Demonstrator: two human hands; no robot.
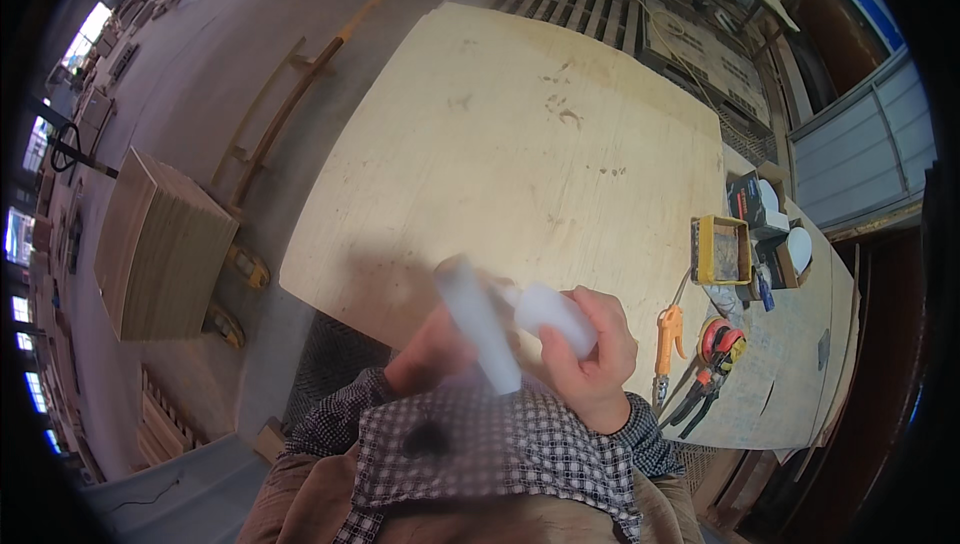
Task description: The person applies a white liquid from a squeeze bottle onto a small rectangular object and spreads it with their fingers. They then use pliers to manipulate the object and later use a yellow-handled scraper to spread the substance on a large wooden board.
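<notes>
Both of my hands are above the near edge of a pale plywood sheet [510, 169], in front of a checked garment. My left hand [435, 345] is blurred and holds a flat, elongated whitish piece [484, 330], tilted; blur hides what it is exactly. My right hand [604, 349] wraps thumb and fingers around a white, roughly cylindrical object [556, 319], perhaps a plastic bottle. Its left end points at the flat piece, and a small pale part there is too blurred to make out. Whether the two white things touch I cannot tell.
On the right lie an orange air blow gun [670, 341], a red-and-black orbital sander [720, 345], a yellow tray [720, 250] and boxes [750, 203] with white discs. Stacked boards [165, 251] stand left on the floor, beside yellow shoes [247, 266]. Slatted pallets [570, 8] lie beyond the sheet.
</notes>
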